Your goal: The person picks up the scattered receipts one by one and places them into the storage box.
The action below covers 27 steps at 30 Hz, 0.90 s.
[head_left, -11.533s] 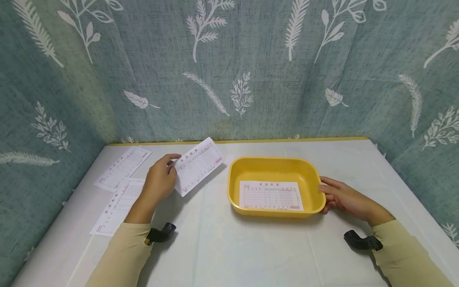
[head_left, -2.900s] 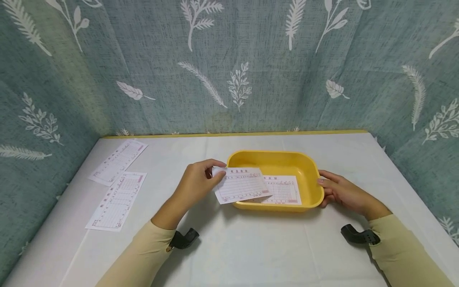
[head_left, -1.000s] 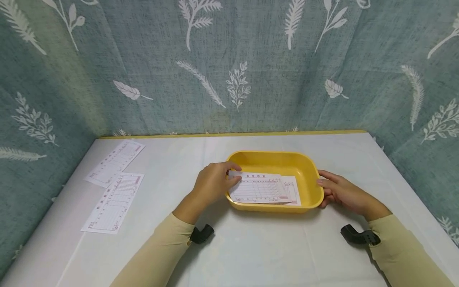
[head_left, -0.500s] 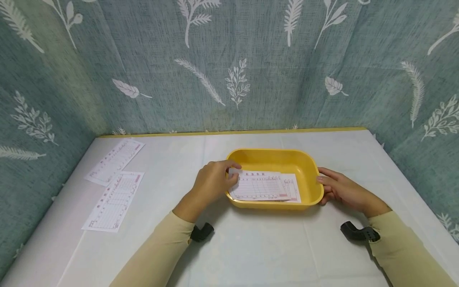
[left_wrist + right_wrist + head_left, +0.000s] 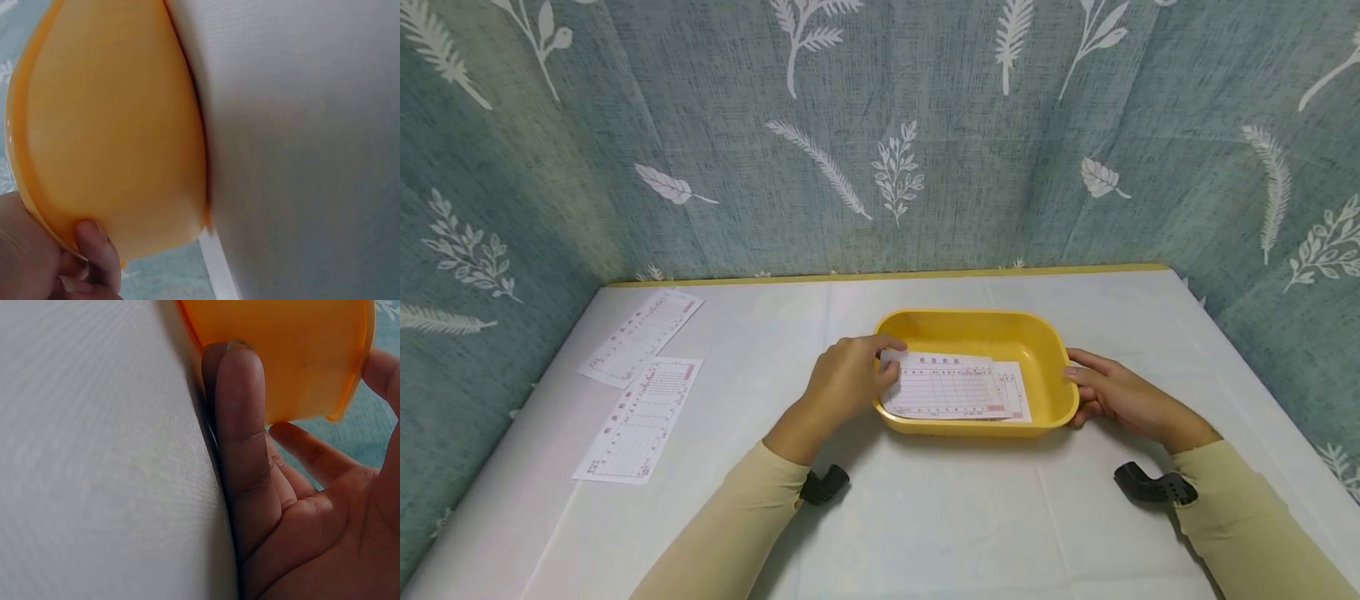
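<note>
A shallow yellow plastic tray (image 5: 1037, 367) stands on the white table. Inside it two printed receipt slips overlap, the upper slip (image 5: 943, 387) lying mostly across the lower slip (image 5: 1015, 392). At the tray's left end my left hand (image 5: 846, 383) straddles the rim, index finger and thumb reaching inside by the upper slip's left edge. Its other fingers (image 5: 94, 240) press the outer wall in the left wrist view. My right hand (image 5: 1123, 404) grips the right end, thumb at the rim. Its lower fingers (image 5: 240, 412) lie along the outer wall, close to the table.
Two more receipt slips lie at the table's left: a front slip (image 5: 636, 425) and a back slip (image 5: 640, 337), overlapping at a corner. Green leaf-patterned cloth (image 5: 730, 200) walls the back and both sides. A yellow strip (image 5: 760, 279) runs along the back edge.
My left hand has carried a slip rightward from the left side and laid it in the tray over the other slip. It has settled flatter just now. The right hand stays at the tray.
</note>
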Available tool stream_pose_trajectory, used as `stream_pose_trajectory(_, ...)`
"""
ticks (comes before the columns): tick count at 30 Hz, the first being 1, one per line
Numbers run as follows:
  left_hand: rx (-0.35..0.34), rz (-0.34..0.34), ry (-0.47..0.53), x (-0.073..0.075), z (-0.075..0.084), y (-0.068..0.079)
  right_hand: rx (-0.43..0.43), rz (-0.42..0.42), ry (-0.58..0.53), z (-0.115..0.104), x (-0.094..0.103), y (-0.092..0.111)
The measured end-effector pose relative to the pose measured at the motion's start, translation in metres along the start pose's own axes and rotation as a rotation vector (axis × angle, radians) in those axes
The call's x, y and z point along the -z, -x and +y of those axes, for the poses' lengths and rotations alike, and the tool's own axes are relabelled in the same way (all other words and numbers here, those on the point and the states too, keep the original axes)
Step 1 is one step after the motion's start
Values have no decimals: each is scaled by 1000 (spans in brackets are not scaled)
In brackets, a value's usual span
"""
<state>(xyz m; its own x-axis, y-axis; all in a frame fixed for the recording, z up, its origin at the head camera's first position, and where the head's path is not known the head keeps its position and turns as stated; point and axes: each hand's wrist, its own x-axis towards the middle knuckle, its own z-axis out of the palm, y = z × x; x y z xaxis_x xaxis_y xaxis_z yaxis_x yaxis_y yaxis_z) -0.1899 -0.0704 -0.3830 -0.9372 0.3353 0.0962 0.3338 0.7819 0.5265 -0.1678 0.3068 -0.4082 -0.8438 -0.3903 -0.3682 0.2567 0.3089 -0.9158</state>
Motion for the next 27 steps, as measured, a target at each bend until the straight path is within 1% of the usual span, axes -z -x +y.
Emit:
stream_pose_trajectory(4,22,-30,-9,1,0,1,-8,-4,-2,0,0,-1)
stream_pose_trajectory(10,30,-20,-4,4,2,0,-8,6,0,-2,1,-3)
stream_pose_trajectory(14,37,-24,5,1,2,-1,-23,6,11,0,1,-1)
stream_pose_trajectory(20,30,-2,-1,3,3,-1,-5,8,13,-4,2,-2)
stream_pose_trajectory(27,35,-28,25,2,3,0,-7,-3,1,-3,1,0)
